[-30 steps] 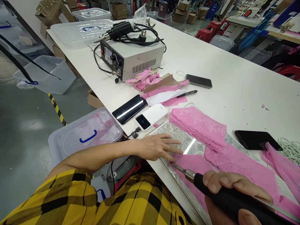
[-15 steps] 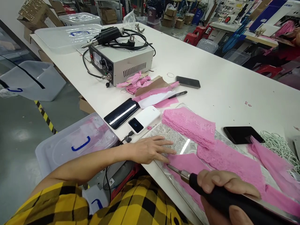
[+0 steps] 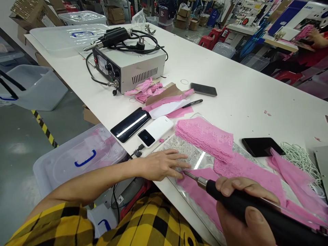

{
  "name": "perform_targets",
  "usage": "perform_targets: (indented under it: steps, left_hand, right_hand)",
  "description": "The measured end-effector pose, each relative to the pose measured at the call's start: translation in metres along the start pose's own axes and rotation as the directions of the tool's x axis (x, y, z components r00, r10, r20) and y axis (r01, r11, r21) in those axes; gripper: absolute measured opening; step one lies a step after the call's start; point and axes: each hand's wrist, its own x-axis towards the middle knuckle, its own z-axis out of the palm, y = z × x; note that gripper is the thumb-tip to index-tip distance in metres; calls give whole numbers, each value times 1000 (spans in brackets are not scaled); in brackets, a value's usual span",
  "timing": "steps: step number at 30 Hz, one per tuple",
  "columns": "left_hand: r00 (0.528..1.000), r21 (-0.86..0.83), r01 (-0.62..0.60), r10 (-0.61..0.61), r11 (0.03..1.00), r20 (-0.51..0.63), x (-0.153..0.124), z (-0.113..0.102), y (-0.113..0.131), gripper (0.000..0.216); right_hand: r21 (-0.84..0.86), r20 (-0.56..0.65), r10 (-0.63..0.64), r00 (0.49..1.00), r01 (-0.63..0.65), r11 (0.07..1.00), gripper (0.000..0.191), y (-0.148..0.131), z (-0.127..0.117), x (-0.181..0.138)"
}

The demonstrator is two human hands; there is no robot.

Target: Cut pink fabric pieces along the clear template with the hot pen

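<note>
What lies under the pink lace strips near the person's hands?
A glossy clear plate with a grey speckled pattern, on the white table. The pink lace strips, left hand and handheld tool cover much of it, so its full extent is hidden.

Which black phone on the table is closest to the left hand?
The black phone beside the white power bank, just beyond the left hand; the other two lie farther off.
</note>
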Motion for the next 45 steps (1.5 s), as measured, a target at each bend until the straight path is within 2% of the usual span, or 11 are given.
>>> perform_targets:
  steps: [4,10,14,18,23,28,32,35,45]
  left_hand:
    - [1000,16,4,-5,1000,7,0,0,0,41]
    - [999,49,-34,36,998,-34,0,0,0,40]
    - [999,63,-23,26,998,-34,0,1,0,40]
    - [998,55,-18,21,998,-59,-2,1,-1,43]
    - [986,37,-24,30,999,-167,-2,-5,4,42]
    - [969,79,-56,73,995,-236,21,0,17,35]
    - [956,163,-75,118,984,-268,46,16,26,27]
    - [963,218,-76,128,973,-236,56,23,27,27]
    - [970,207,-72,117,976,-214,56,23,27,23]
  right_hand:
    - [-3,-8,9,1000,-10,1000,14,-1,1,2]
    - [22,43,-7,999,6,1000,7,-1,5,2]
    - [31,15,5,1000,-5,999,9,-1,7,4]
    - [18,-105,17,994,-15,1000,12,-8,-2,11]
    - [-70,-322,-27,946,5,998,14,-18,-32,29]
    - [-45,-446,-14,895,-7,999,13,-11,-51,39]
    - [-34,-434,7,901,-24,999,13,-2,-48,37]
    - [-31,-396,6,918,-20,999,12,2,-45,34]
    - [-52,-303,-29,953,14,999,11,6,-44,33]
